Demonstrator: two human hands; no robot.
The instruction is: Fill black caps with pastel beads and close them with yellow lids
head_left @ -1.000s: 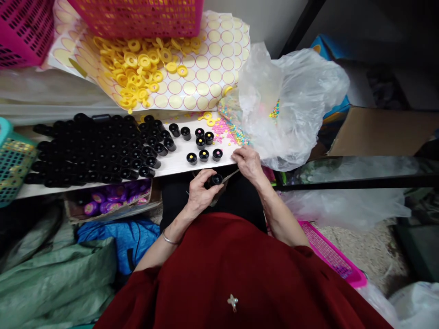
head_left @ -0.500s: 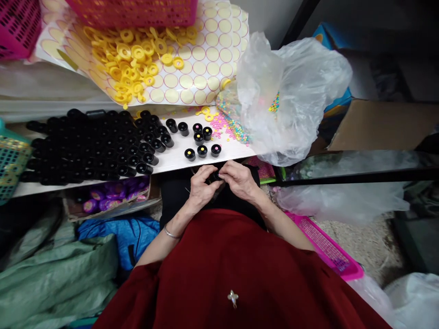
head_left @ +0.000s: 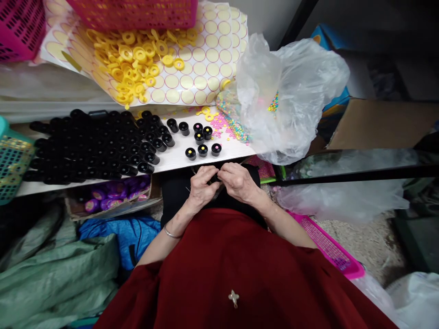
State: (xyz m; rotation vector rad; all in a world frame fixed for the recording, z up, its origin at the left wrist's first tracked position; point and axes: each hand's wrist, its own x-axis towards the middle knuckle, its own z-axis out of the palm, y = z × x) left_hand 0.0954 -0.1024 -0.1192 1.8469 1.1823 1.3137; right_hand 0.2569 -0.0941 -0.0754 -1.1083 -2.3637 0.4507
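Note:
Just below the shelf's front edge, my left hand point(head_left: 203, 185) is curled around a small black round cap point(head_left: 214, 177), mostly covered by the fingers. My right hand point(head_left: 238, 180) meets it from the other side, thumb and forefinger pinched together at the cap. Whatever those fingertips hold is hidden now. Above the hands on the white shelf point(head_left: 171, 161) stand several black caps with a bead in the middle: one with a pink bead point(head_left: 216, 149), another with a yellow bead point(head_left: 202, 150). Loose pink beads point(head_left: 221, 124) lie scattered behind them.
Many black caps point(head_left: 92, 151) crowd the shelf's left. Yellow plastic rings point(head_left: 137, 59) are heaped on a sticker sheet point(head_left: 206, 55) under a pink basket point(head_left: 137, 13). A clear plastic bag point(head_left: 295, 100) with coloured beads sits at right. Below the shelf is a box of purple packets point(head_left: 109, 196).
My right fingers have closed in over the black cap, covering the pink bead that showed at their tips. The caps on the shelf stay where they were.

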